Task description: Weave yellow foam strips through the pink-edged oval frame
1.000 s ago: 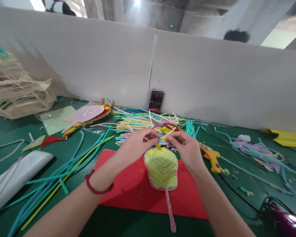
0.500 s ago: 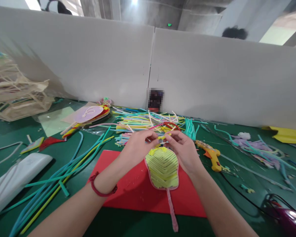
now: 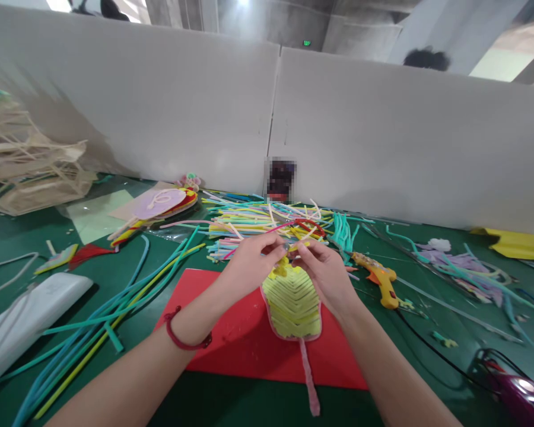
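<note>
A fan-shaped piece with yellow-green chenille rows point(image 3: 293, 305), a pink rim and a pink handle point(image 3: 308, 379) lies on the red sheet point(image 3: 231, 332). Above its far end, my left hand point(image 3: 256, 261) is pinched closed on a small yellow chenille piece point(image 3: 283, 268). My right hand point(image 3: 323, 270) also pinches that yellow piece, with thumb and forefinger close to the left fingertips. The fingers hide part of the piece and the fan's top edge.
Beyond my hands lies a pile of coloured chenille stems point(image 3: 244, 222). A yellow glue gun point(image 3: 380, 276) rests at the right, its cord trailing toward a purple device point(image 3: 520, 391). Long blue and green stems point(image 3: 111, 320) lie left, beside a white power strip point(image 3: 35, 323). A white partition point(image 3: 182, 107) stands behind.
More of the yellow piece shows below my left fingertips, over the fan's top. Both hands remain close together, with the fingers slightly shifted.
</note>
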A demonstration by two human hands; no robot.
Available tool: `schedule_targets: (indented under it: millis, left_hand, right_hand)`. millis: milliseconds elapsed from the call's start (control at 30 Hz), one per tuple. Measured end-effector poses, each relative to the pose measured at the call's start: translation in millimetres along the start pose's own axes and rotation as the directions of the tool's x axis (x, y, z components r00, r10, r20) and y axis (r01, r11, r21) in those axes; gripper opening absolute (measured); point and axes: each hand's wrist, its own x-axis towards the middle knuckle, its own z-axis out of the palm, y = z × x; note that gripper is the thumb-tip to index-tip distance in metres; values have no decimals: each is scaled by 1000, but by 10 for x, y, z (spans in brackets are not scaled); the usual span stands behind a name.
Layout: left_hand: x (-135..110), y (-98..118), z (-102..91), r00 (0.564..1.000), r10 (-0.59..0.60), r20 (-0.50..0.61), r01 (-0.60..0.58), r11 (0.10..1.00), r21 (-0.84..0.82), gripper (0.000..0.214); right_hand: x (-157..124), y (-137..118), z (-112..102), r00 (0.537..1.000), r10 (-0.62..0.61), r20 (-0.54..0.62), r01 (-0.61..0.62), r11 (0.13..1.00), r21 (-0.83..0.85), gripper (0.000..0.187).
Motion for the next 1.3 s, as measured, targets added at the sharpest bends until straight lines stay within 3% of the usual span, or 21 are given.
schedule_targets:
  millis: [167,433,667,967,1200,1300]
  left_hand:
    - [13,-18,1,996,-19,83,26,996,-89,17]
    - [2,15,28,994,-28,110,45,987,-155,16]
    - [7,3,3,990,-17,141,41,985,-165,16]
    - [-16,47,-46,982,-2,187,12,999,-49,16]
    - [-20,17,-90,969,41,244,-36,999,-26,16]
    - [-27,47,-88,965,29,261,-28,1000,-6,18]
  right_hand:
    - [10,-32,-83,986,-147,77,160,965,-206,10]
    - [20,-79,-191,961,-234,146,265,930,-254,6]
    - [36,1,-199,980,-174,95,186,974,-130,5]
    - [16,-75,-198,979,-86,186,132,959,-251,14]
    - [12,43,-158,982,-12,191,26,997,-71,21]
    - [5,3,-184,967,6,256,23,994,-111,21]
